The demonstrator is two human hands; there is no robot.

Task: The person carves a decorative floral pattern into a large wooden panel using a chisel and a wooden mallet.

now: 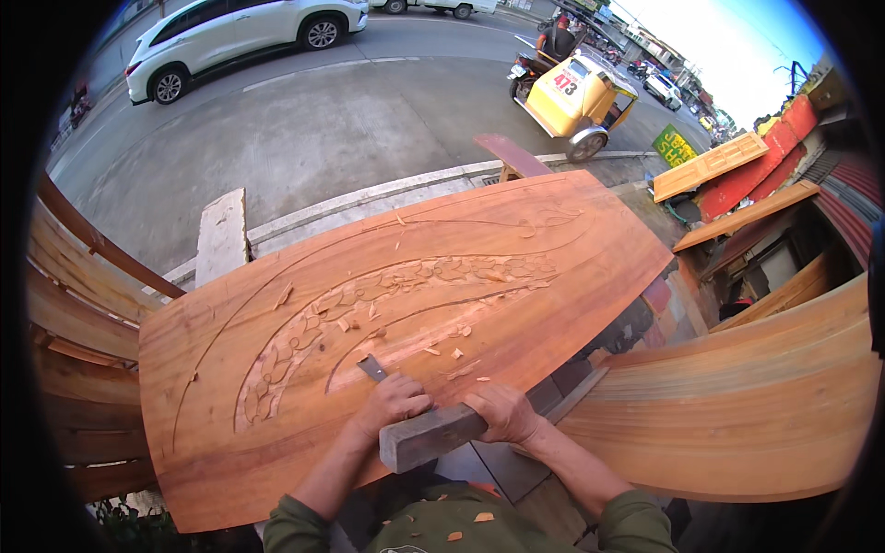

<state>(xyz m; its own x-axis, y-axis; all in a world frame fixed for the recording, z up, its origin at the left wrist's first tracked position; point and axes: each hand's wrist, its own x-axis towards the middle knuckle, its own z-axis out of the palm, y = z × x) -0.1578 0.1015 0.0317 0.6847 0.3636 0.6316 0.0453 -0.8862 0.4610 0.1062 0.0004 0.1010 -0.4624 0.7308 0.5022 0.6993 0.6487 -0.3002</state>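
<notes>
A large reddish-brown wooden panel [516, 369] lies in front of me, with curved lines and a band of carved scrollwork [304, 336] cut into it. My left hand [396, 403] is closed around a chisel [371, 367]; its metal blade points away from me over the panel, and the handle is mostly hidden. My right hand [502, 413] grips a squared, dark wooden mallet [431, 437], whose near end hangs beside my left wrist. Loose wood shavings [456, 354] are scattered on the carved area.
Wooden boards [83, 369] stand along the left, and a wide plank [719, 396] lies at the right. A pale board [222, 235] and a reddish bench end [513, 155] show beyond the panel. On the road are a white car [240, 41] and a yellow tricycle [573, 92].
</notes>
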